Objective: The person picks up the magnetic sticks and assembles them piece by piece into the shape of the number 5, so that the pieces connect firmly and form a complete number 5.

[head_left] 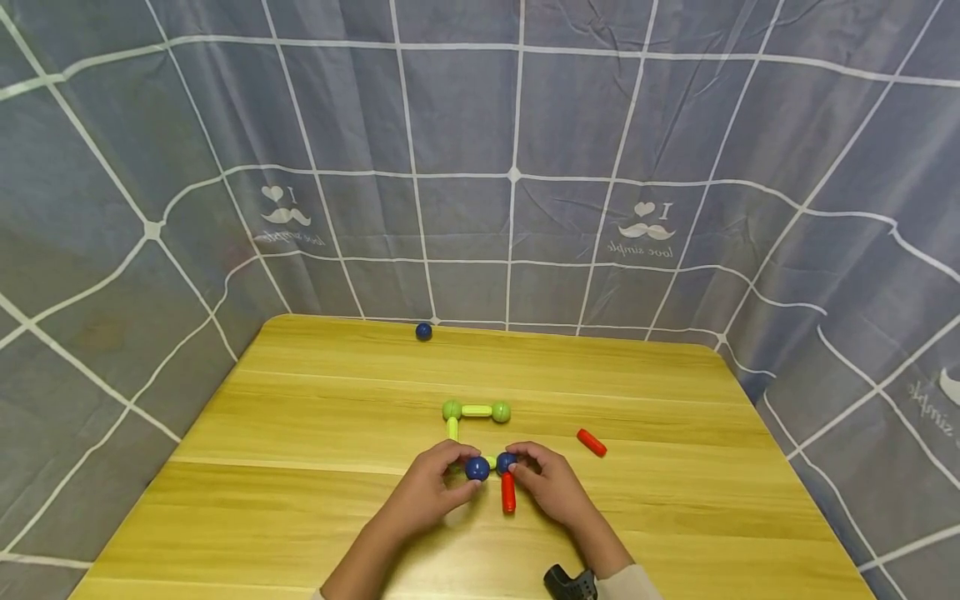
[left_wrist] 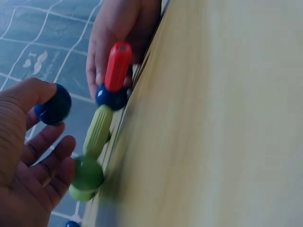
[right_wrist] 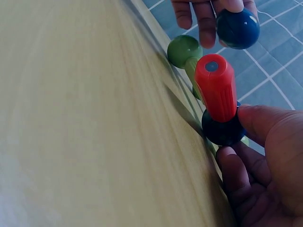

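Observation:
My left hand (head_left: 433,485) pinches a blue ball (head_left: 477,468) between thumb and fingers, held above the table. With thumb and fingertips, my right hand (head_left: 553,487) grips a second blue ball (right_wrist: 220,130). A red rod (head_left: 508,493) sticks out of that ball towards me. The same ball joins a light green rod (left_wrist: 98,130) leading to a green ball (left_wrist: 87,172). Further along this chain lie a corner green ball (head_left: 452,410), another green rod (head_left: 477,411) and an end green ball (head_left: 501,412). In the head view, my left hand and its ball hide part of the chain.
A loose red rod (head_left: 592,442) lies on the wooden table (head_left: 337,400) to the right. Another blue ball (head_left: 423,332) rests at the far edge. Grey curtains (head_left: 465,217) with white lines hang behind and at both sides.

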Action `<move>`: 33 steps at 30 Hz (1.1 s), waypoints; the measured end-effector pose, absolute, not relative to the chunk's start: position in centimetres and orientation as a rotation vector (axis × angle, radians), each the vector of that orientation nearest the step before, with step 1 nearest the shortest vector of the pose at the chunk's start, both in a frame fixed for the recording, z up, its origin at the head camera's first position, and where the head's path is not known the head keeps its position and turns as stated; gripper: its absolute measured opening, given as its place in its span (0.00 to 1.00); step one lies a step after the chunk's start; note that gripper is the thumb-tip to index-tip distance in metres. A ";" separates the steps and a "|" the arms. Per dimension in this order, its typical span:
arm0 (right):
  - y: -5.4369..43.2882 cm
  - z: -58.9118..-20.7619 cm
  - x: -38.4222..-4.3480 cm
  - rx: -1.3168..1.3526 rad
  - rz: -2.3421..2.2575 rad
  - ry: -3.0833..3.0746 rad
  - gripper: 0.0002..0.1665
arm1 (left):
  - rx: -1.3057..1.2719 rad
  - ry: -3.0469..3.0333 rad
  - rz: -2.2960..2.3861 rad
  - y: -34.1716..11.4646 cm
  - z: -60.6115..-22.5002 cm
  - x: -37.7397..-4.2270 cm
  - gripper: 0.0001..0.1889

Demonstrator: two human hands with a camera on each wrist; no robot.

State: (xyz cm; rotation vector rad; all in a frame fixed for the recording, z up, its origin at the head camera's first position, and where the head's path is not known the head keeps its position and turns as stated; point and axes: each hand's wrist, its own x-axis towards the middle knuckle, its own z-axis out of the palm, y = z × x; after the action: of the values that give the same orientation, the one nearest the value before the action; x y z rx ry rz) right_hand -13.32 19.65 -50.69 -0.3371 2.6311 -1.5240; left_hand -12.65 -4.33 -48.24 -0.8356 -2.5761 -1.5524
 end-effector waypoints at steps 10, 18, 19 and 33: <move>19.5 -51.0 -13.3 -0.355 -1.539 2.619 0.14 | -1.037 -2.621 -1.748 -2.5 -49.4 -10.7 0.15; 19.8 -50.9 -13.3 -0.323 -1.497 2.678 0.14 | -1.173 -2.588 -1.698 -1.7 -49.9 -10.3 0.13; 19.8 -50.9 -13.3 -0.324 -1.495 2.683 0.14 | -1.180 -2.588 -1.686 -1.7 -49.9 -10.3 0.13; 19.5 -51.0 -13.3 -0.310 -1.518 2.663 0.13 | -1.174 -2.706 -1.395 -2.1 -49.9 -9.9 0.13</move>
State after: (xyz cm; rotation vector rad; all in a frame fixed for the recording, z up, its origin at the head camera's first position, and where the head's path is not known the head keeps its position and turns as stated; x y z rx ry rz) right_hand -13.34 19.54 -50.96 -0.3099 2.6631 -1.5182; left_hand -9.95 -2.06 -49.91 -1.1743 -2.7056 -1.3946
